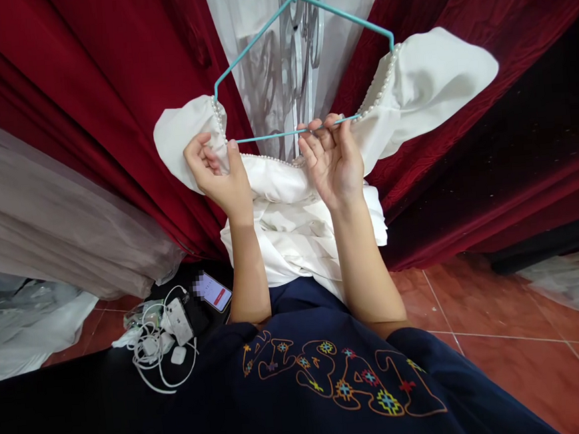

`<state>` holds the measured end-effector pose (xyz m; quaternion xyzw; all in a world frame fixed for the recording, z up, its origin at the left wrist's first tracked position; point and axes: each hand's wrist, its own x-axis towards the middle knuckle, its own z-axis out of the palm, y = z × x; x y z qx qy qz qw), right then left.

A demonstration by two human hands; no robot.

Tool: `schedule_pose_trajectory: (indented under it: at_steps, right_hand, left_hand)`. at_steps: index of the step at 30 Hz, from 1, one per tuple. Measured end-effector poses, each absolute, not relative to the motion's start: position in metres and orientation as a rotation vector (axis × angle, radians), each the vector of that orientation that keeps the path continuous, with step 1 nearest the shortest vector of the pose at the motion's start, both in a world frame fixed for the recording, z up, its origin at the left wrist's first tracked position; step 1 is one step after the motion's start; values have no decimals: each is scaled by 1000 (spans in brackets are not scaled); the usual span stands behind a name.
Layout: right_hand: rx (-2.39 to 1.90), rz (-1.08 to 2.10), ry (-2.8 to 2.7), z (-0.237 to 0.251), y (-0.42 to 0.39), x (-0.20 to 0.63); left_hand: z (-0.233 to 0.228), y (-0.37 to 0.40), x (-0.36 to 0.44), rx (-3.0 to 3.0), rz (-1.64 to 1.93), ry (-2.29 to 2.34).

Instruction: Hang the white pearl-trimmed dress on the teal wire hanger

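A white dress (286,179) with pearl-beaded edging and puffed sleeves hangs from a thin turquoise clothes hanger (256,48). The rest of its fabric lies bunched in front of my body. My left hand (222,182) is closed at the left pearl edge, with the thumb by the end of the hanger's lower bar; its curled fingers hold the dress. On the other side, my right hand (334,160) faces palm up, with its fingertips and thumb closed on the lower bar near the right pearl edge.
Dark red curtains (125,103) flank a pale metal frame (302,62) behind the hanger. At left, a black surface (68,408) bears a lit phone (214,291), tangled white cables (143,355) and a white charger (177,321). Sheer fabric hangs at left, above red floor tiles (502,314).
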<state>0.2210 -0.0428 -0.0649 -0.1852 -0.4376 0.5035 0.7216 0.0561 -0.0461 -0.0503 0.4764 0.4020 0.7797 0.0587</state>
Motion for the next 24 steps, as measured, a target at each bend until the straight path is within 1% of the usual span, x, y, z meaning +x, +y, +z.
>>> schedule_pose_trajectory:
  at_steps: [6,11,16,17,21,23,24]
  right_hand:
    - [-330,1151,-902,-67,-37,223]
    - [-351,1101,-948,-66,-41,223]
    - [-418,1090,-1008,-61,-49,221]
    - [-421,1091,-1007,-60,-50,220]
    - [-336,1114,-976,-59,-52,217]
    - [-293,1139,-958,-60,-51,217]
    - [-282,1143,-950,-60,-50,217]
  left_hand:
    - [-39,-28,59,1555,2269,1300]
    - [-33,-4,44,1587,2380,1309]
    - [-18,26,-6,1431,2159,1512]
    - [-17,33,-17,1439,2111,1487]
    - [-20,60,-55,1334,2284,1264]
    - [-27,68,-69,1279,2370,1260]
    - [-33,69,-74,1288,2356,1279]
